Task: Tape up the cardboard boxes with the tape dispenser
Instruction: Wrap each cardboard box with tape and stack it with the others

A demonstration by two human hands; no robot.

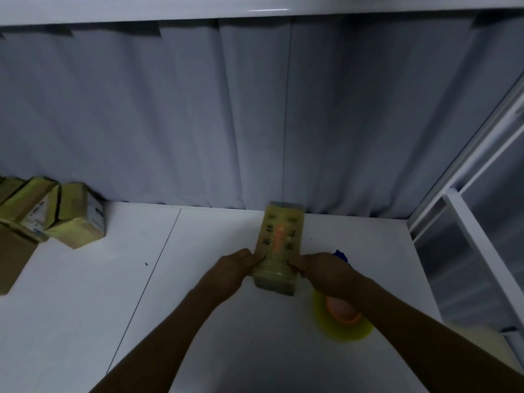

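**Both hands on the box**

Nearest, the tape dispenser (344,313), with a yellow roll and an orange handle, lies on the white desk (198,279) under the right wrist. The left hand (236,268) and right hand (326,272) each have their grip clamped on the near end of a cardboard box (279,239). Its dark printed characters are too blurred to read. Far left, labelled boxes (76,217) are piled by a grey curtain (255,123).

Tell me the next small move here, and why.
Probably free the right hand and pick up the tape dispenser, with the left hand steadying the box. Both hands grip the box's near end on the table, and the dispenser lies unheld beside it, under the right forearm.
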